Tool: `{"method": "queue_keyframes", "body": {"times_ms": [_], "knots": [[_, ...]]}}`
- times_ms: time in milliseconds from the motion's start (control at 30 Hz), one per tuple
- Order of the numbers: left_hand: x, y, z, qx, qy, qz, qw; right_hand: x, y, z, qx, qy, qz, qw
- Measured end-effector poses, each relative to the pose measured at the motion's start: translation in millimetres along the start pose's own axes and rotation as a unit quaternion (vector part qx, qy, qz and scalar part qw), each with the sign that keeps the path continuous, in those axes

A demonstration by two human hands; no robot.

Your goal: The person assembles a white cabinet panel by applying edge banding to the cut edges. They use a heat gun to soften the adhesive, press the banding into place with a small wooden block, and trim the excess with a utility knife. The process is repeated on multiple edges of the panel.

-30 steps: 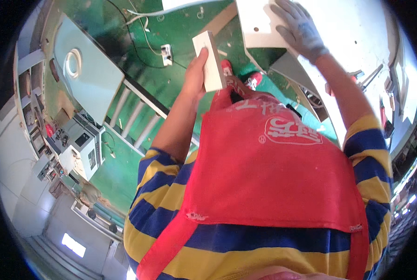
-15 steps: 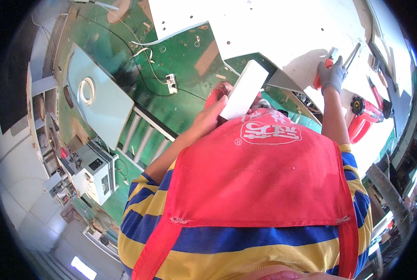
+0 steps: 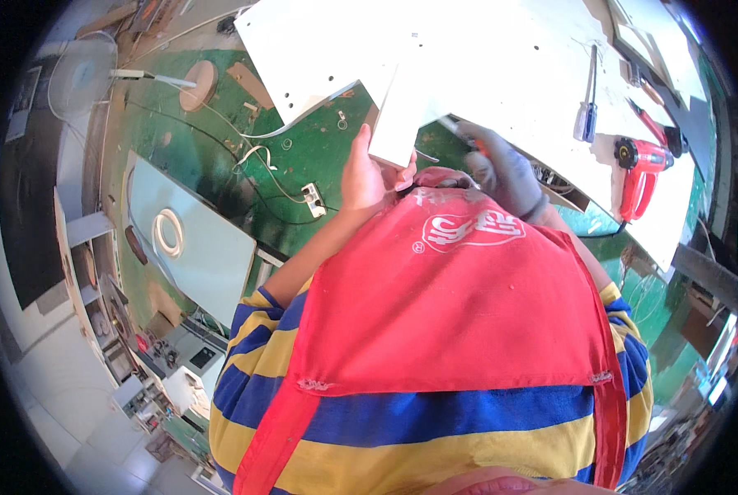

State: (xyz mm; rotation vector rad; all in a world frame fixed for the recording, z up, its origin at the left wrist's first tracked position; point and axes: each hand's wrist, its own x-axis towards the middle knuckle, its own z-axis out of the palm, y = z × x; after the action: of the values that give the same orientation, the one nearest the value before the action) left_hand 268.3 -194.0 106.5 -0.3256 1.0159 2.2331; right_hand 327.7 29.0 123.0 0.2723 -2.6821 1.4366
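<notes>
white rectangular block, just one, is held before the one red apron, its near end close to the apron's top edge and its far end blending into the glare of the white worktop. the left hand, bare, grasps it, thumb raised along the left side and fingers around the near end. the right hand, in a grey glove, is near the block on its right, fingers curled around one orange-marked tool; blur hides what kind.

on the worktop, at the right, lie one blue-handled screwdriver, one red pistol-shaped power tool and, just beside that, one red-handled tool. on the green floor there is one white power socket with a cord. farther left, one white ring-shaped coil rests on one pale blue panel. one fan with a round tan base is at the upper left.
</notes>
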Motion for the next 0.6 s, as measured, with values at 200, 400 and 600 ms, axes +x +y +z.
{"method": "queue_keyframes", "body": {"times_ms": [200, 400, 600], "knots": [[6, 0, 6, 0.036, 0.066, -0.012, 0.997, 11, -18, 2, -0.067, -0.127, 0.006, 0.99], [7, 1, 2, 0.069, 0.025, -0.025, 0.997, 19, -16, 7, -0.055, -0.123, 0.031, 0.99], [3, 6, 18, 0.094, 0.075, -0.033, 0.992, 21, -14, 10, -0.05, -0.112, 0.067, 0.99]]}}
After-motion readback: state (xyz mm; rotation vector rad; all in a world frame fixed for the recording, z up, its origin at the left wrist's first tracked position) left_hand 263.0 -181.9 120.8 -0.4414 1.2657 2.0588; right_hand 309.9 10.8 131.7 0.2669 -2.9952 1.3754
